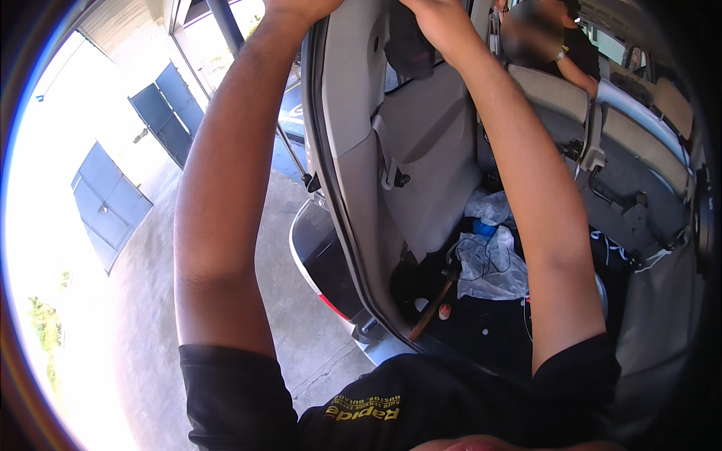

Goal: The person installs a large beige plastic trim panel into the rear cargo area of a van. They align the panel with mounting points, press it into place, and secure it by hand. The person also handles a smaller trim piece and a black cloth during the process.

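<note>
Both my arms are raised to the top edge of the head view. My left hand (304, 6) is at the upper end of the grey pillar trim (350, 98) of a vehicle's rear opening, next to its black rubber seal (320, 113). Just right of that pillar is my right hand (430, 13), near a dark hanging cloth-like piece (410, 46). The fingers of both hands are cut off by the frame, so what they touch or hold is hidden. Below them is a grey side panel (429, 135).
On the dark cargo floor lie clear plastic bags (492, 263), a hammer with a wooden handle (432, 307) and a small bottle (444, 311). Grey seats (639, 165) stand at the right. Another person (579, 56) reaches over them. A tail light (335, 307) and a strut (292, 154) flank the opening.
</note>
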A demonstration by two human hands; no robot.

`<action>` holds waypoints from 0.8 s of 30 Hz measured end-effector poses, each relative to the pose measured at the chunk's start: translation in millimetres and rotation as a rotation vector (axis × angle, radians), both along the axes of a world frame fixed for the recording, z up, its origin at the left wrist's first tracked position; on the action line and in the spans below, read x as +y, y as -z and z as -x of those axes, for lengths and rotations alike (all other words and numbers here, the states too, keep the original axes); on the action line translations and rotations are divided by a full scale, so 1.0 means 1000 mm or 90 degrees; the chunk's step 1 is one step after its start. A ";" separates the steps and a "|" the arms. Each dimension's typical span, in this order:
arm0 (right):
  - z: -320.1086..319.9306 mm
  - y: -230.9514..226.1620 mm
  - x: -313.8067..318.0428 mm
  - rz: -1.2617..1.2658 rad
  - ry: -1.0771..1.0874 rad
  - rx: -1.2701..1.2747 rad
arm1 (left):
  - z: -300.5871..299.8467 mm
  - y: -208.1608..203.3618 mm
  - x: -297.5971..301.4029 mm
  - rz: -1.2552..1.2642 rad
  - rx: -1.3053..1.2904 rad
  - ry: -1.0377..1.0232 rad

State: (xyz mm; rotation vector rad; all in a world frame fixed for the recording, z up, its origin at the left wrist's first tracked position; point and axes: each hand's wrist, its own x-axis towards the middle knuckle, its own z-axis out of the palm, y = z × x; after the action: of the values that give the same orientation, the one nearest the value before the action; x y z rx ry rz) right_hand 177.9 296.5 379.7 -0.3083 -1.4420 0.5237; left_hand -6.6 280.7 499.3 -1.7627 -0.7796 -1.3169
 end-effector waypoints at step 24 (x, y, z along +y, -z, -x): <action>-0.141 0.525 -0.311 0.573 0.404 -0.125 | 0.054 0.119 -0.059 0.152 0.015 -0.033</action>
State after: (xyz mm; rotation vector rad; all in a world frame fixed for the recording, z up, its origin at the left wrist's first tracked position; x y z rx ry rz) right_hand 318.5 -14.8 -145.5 -1.5087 -1.1217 0.5938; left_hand -60.8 221.4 379.9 -1.9266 -0.9967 -1.2063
